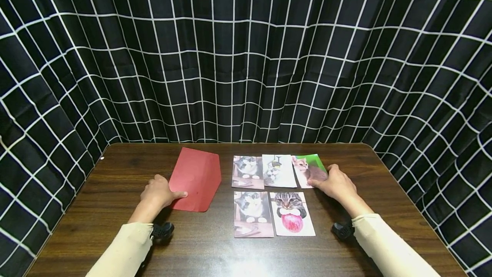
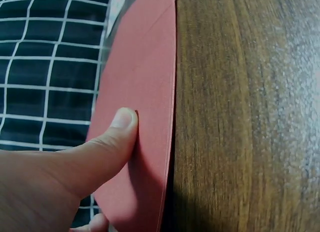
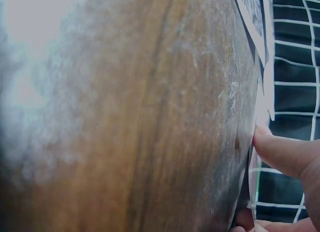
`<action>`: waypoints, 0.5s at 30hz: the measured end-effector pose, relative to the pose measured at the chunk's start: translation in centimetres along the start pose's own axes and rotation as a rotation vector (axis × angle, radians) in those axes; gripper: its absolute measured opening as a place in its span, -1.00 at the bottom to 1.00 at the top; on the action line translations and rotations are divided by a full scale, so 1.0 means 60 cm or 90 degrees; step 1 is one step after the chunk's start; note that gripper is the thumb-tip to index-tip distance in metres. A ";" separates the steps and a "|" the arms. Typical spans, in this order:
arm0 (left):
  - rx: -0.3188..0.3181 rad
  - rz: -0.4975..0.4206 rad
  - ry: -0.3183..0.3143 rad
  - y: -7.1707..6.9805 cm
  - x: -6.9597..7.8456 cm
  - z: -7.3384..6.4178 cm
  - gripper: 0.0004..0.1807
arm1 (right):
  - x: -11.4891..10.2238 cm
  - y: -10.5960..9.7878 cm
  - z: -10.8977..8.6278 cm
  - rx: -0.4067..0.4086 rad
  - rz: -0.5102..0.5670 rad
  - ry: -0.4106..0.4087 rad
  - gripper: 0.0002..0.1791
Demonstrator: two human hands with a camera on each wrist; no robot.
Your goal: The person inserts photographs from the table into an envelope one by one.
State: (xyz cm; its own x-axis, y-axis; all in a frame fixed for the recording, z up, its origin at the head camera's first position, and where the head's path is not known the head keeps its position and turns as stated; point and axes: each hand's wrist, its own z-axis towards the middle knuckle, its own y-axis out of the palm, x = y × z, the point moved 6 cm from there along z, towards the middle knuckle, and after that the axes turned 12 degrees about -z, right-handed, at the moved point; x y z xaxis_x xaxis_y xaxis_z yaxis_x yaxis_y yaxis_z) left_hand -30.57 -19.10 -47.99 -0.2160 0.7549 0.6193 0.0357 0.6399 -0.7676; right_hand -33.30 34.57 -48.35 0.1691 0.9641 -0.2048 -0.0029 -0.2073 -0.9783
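My left hand (image 1: 156,192) grips a red envelope (image 1: 195,178) by its left edge, thumb flat on top and the other fingers at the side and beneath. In the left wrist view the thumb presses on the red paper (image 2: 145,82), and the envelope's long edge runs beside the wooden table. My right hand (image 1: 338,185) pinches the kitten card (image 1: 305,168) with the green corner at its right side. The right wrist view shows the thumb on the card's face and fingertips under its edge. That card lies at the right end of the back row.
Left of it are a white cat card (image 1: 276,176) and a grey-and-white cat card (image 1: 247,166). In front lie a similar grey-and-white cat card (image 1: 253,221) and a tabby card with a pink-red ball (image 1: 287,202). Behind the wooden table (image 1: 192,243) hangs a black-and-white grid curtain (image 1: 246,63).
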 end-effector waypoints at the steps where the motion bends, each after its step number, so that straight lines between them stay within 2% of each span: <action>1: 0.002 -0.009 0.003 0.000 -0.001 0.001 0.05 | 0.001 0.000 0.000 0.000 -0.001 -0.002 0.05; 5: -0.004 -0.056 0.030 0.002 -0.004 0.006 0.00 | 0.005 -0.003 0.000 0.003 -0.002 -0.011 -0.07; 10: -0.029 -0.090 0.074 0.007 -0.001 0.008 -0.04 | 0.013 -0.008 0.001 0.014 0.001 -0.014 -0.32; 13: -0.036 -0.099 0.087 0.008 0.004 0.005 -0.08 | 0.020 -0.013 0.005 0.015 0.006 -0.011 -0.46; 14: -0.035 -0.105 0.086 0.009 0.005 0.004 -0.08 | 0.041 0.003 0.021 0.029 0.017 -0.025 -0.50; 15: -0.035 -0.110 0.081 0.010 0.006 0.003 -0.07 | 0.044 0.002 0.023 0.030 0.020 -0.027 -0.53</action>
State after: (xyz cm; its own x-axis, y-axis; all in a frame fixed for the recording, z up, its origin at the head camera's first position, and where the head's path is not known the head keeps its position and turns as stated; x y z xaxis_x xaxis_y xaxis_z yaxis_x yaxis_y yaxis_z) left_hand -30.81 -18.48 -48.27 -0.0988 0.6435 0.7591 0.0631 0.7653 -0.6406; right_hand -34.25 37.30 -49.06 0.1270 0.9637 -0.2350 -0.0538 -0.2298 -0.9717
